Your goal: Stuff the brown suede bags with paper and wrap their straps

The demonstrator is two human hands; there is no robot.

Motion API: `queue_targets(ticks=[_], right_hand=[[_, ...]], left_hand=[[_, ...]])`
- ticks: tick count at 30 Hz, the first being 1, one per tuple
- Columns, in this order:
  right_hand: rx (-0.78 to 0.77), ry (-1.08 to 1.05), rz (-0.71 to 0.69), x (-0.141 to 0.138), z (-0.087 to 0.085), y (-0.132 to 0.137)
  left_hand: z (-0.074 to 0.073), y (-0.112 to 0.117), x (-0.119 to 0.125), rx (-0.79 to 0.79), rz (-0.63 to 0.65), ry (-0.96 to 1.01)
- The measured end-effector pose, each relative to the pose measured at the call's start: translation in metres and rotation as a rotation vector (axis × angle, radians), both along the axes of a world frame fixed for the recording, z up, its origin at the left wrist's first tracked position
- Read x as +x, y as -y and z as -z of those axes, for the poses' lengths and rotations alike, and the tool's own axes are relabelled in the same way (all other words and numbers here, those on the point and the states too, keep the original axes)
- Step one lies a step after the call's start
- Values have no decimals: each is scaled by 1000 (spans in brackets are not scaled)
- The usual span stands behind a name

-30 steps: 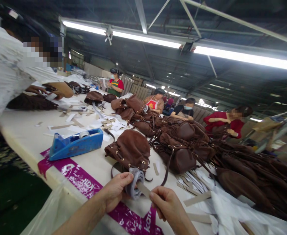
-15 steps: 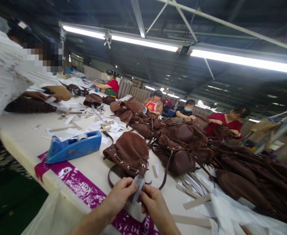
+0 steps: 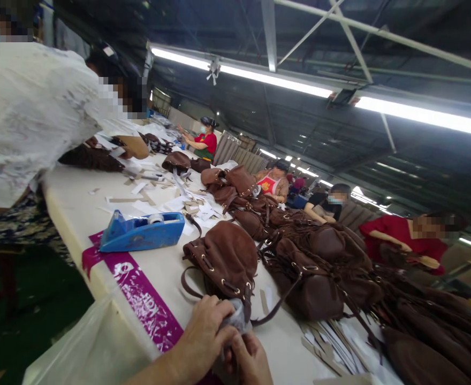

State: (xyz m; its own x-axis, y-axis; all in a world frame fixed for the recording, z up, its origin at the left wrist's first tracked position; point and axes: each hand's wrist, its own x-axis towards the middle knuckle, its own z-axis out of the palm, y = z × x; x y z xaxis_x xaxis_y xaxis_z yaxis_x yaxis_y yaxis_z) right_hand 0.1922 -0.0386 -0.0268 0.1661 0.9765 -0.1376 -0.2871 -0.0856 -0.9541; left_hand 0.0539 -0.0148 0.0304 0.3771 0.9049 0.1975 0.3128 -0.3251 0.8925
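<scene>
Under everything, and reaching to all sides of the blue tape dispenser, the pale surface.

To the right of the dispenser and farther back, a large heap of brown bags. Together probably heavy and soft, with crossing straps likely to catch.

Just to the right of the dispenser, resting on the surface, one separate brown bag, with metal rings along the gathered edge and thin straps lying loose. Looks soft and rounded, probably light enough for one hand, not very slippery because of the matt face, and not fragile. Better to take hold at the gathered edge or at a strap than on the round body, likely to dent under pressure.

To the right of the dispenser and nearer to the camera, both hands. With the left hand, fingers curled and nearly closed, pressing the grey wrap with the thumb. With the right hand, pinching the lower part of the same wrap; fingertips partly hidden.

Smallest, also right of the dispenser, at the bag's near edge: this wrap, thin and crumpled. Cannot tell whether wound around a strap or only gathered beside. Seems almost weightless, limp, easy to tear. Best to grip gently by the ends.
</scene>
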Motion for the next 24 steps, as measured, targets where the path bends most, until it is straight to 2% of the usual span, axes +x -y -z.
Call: queue_targets(ticks=[4,8,11,16,21,24], right_hand=[[-85,-118,1,-5,2,-1],[-164,-212,-54,-8,1,-6],[-130,-209,-50,-11,-5,-11],[-70,-278,38,-15,-12,-17],[-123,-437,109,-21,-18,-19],[-153,-561,154,-28,-23,-19]], left_hand=[[4,-4,-4,17,-30,80],[9,-7,1,138,-82,43],[11,-9,7,212,-123,59],[11,-14,7,203,-265,135],[12,-14,-1,99,-220,245],[17,-10,-1,172,-173,212]])
